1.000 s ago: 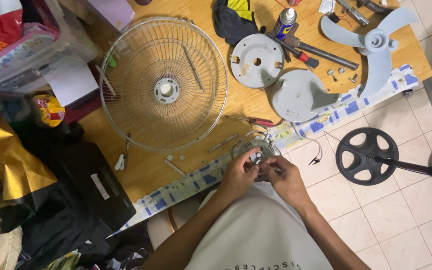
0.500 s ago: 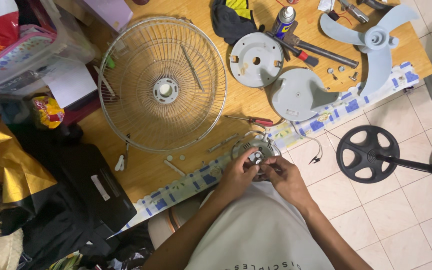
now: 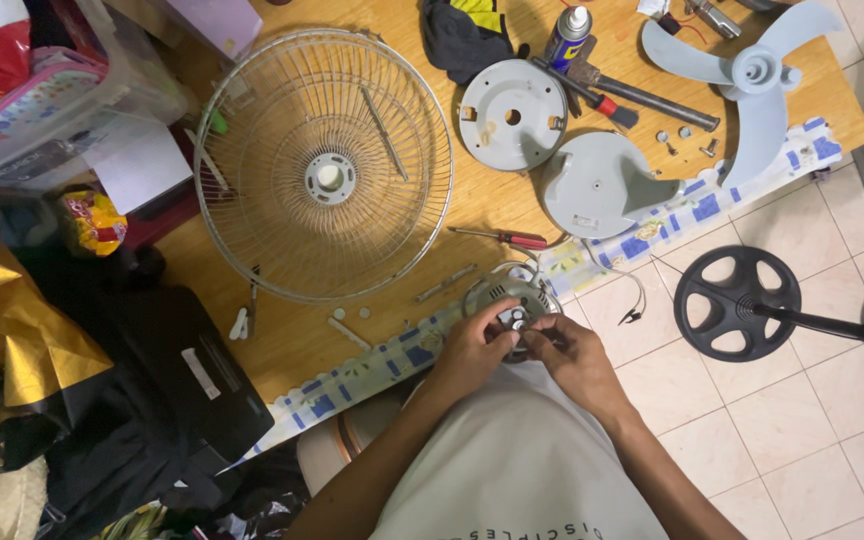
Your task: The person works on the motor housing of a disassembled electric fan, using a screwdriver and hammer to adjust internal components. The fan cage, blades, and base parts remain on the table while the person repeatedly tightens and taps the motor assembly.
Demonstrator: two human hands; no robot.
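Grey metal and wire make up the fan motor [image 3: 508,300] I grip at the near edge of the wooden tabletop [image 3: 472,215]. My left hand [image 3: 470,350] clasps its lower left side, and my right hand [image 3: 567,355] pinches at its centre; my fingers hide much of the part, so its small fittings are hard to make out. Just beyond lies a red-handled screwdriver [image 3: 504,238]. Farther out rest the wire fan guard [image 3: 324,165], two round grey covers [image 3: 512,114], and the pale blue blade [image 3: 752,80], cut off by the top of the view. On the tiled floor sits a black wheel-shaped base [image 3: 737,303].
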